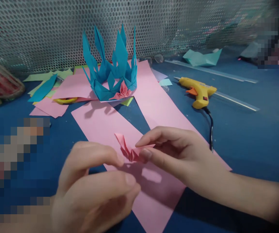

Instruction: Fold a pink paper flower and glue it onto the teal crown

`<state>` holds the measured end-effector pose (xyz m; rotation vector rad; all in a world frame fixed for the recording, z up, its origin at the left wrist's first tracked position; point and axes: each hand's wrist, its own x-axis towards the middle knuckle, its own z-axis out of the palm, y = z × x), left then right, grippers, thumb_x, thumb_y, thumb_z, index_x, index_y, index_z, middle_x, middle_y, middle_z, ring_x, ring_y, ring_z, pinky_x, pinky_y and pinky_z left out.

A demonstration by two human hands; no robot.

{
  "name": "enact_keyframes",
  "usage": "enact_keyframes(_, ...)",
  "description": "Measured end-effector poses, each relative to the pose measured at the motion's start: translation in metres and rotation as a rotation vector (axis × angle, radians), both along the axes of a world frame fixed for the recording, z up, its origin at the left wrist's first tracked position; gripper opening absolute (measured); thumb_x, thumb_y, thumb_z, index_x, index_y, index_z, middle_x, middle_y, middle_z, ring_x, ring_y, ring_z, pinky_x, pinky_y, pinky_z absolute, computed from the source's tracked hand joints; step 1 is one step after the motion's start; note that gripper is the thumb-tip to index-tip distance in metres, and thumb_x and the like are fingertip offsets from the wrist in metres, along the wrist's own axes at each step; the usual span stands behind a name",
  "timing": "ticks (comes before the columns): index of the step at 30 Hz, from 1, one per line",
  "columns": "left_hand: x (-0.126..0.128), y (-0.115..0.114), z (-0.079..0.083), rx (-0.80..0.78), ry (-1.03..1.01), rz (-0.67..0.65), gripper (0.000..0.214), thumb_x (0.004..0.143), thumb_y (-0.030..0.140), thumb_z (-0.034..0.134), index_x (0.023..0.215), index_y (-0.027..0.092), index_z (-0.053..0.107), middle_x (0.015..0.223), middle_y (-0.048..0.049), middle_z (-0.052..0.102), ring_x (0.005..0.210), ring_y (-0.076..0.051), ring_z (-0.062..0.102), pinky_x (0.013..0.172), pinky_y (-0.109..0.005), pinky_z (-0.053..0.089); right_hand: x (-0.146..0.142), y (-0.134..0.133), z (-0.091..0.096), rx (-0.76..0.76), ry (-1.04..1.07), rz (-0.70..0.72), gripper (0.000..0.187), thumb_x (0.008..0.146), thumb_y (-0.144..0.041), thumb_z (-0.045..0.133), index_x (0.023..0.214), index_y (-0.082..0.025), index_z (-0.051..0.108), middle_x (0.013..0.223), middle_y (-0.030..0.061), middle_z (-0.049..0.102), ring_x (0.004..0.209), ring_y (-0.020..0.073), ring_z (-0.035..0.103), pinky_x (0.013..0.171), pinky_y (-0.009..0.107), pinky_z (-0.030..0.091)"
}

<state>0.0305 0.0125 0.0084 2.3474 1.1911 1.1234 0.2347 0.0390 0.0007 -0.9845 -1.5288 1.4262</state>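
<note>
A small folded pink paper piece (129, 149) is held between both my hands, just above a long pink paper strip (100, 124) on the blue table. My left hand (93, 187) pinches its left side with curled fingers. My right hand (175, 152) pinches its right flap between thumb and forefinger. Farther back stands a blue folded-paper crown (110, 69) with a pink folded flower (122, 92) at its front.
A yellow glue gun (198, 92) with a black cord lies at the right. Glue sticks (236, 100) lie beyond it. Pink, green and blue paper scraps and yellow-handled scissors (65, 100) lie at the back left. A perforated metal screen (44, 29) closes the rear.
</note>
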Motion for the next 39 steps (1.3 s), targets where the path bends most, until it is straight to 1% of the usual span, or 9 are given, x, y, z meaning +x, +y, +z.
enact_keyframes(2,0.001,0.002,-0.004,0.16,0.114,-0.047,0.036,0.078,0.021,0.073,0.104,0.032,0.051,0.096,0.0031,0.054,0.082,-0.013,0.058,0.07,-0.029,0.053,0.0,-0.001,0.0,-0.021,0.015,0.016,0.003,0.082,-0.022,0.07,0.084,-0.023,0.068,0.076,0.0,0.073,0.069,0.0149,0.071,0.059,0.023,0.06)
enact_keyframes(3,0.002,0.004,-0.007,0.134,0.165,-0.069,0.033,0.08,0.021,0.072,0.105,0.03,0.053,0.097,0.0016,0.054,0.088,-0.014,0.058,0.076,-0.029,0.053,0.0,-0.002,0.0,-0.032,0.023,0.025,0.004,0.082,-0.022,0.071,0.084,-0.023,0.067,0.076,-0.0003,0.073,0.068,0.0149,0.072,0.057,0.023,0.06)
enact_keyframes(8,0.009,0.012,-0.01,0.035,0.052,-0.021,0.032,0.079,0.009,0.067,0.102,0.028,0.055,0.101,0.0015,0.057,0.096,-0.015,0.057,0.086,-0.029,0.048,-0.001,-0.004,0.0,-0.084,0.076,0.061,0.005,0.081,-0.019,0.071,0.082,-0.023,0.069,0.076,-0.002,0.074,0.069,0.0122,0.071,0.059,0.021,0.059)
enact_keyframes(14,0.01,0.009,-0.007,-0.058,-0.003,-0.076,0.027,0.08,0.009,0.065,0.099,0.026,0.056,0.094,0.0037,0.062,0.089,-0.011,0.059,0.077,-0.024,0.049,0.0,-0.006,-0.003,-0.094,0.067,0.061,0.004,0.081,-0.018,0.071,0.081,-0.022,0.069,0.076,-0.0022,0.073,0.068,0.0107,0.069,0.058,0.019,0.057)
enact_keyframes(22,0.01,0.01,-0.009,-0.122,-0.055,-0.089,0.026,0.079,0.007,0.066,0.096,0.026,0.059,0.093,0.0037,0.062,0.087,-0.011,0.061,0.075,-0.024,0.051,0.001,-0.007,-0.001,0.135,-0.089,0.016,0.007,0.082,-0.015,0.068,0.08,-0.022,0.069,0.072,-0.0031,0.073,0.062,0.0088,0.066,0.058,0.018,0.054)
enact_keyframes(28,0.007,0.012,-0.009,-0.118,-0.074,-0.154,0.017,0.081,0.012,0.069,0.092,0.024,0.063,0.092,0.0034,0.064,0.086,-0.01,0.062,0.077,-0.021,0.051,0.001,-0.009,0.002,0.265,-0.2,-0.042,0.014,0.072,-0.006,0.068,0.074,-0.02,0.068,0.068,-0.0052,0.071,0.061,0.0057,0.063,0.058,0.013,0.049)
enact_keyframes(31,0.007,0.012,-0.008,-0.116,-0.058,-0.11,0.019,0.082,0.008,0.064,0.09,0.025,0.065,0.092,0.0043,0.064,0.087,-0.009,0.062,0.079,-0.02,0.051,0.001,-0.008,0.001,0.172,-0.167,-0.037,0.012,0.073,-0.008,0.07,0.073,-0.02,0.068,0.066,-0.0058,0.069,0.059,0.0052,0.061,0.056,0.012,0.048)
enact_keyframes(36,0.011,0.012,-0.006,-0.092,-0.033,-0.042,0.019,0.077,0.006,0.064,0.082,0.025,0.066,0.09,0.0052,0.063,0.085,-0.007,0.062,0.077,-0.017,0.05,0.001,-0.005,-0.001,-0.198,0.018,0.082,0.007,0.074,-0.014,0.073,0.074,-0.02,0.068,0.063,-0.0043,0.067,0.054,0.0068,0.061,0.05,0.014,0.049)
enact_keyframes(39,0.013,0.011,-0.006,-0.084,-0.017,-0.019,0.018,0.074,0.006,0.064,0.078,0.024,0.065,0.087,0.0062,0.063,0.082,-0.006,0.061,0.074,-0.016,0.05,0.0,-0.004,-0.002,-0.31,0.056,0.107,0.01,0.071,-0.011,0.075,0.073,-0.019,0.069,0.063,-0.0037,0.067,0.055,0.007,0.062,0.052,0.013,0.05)
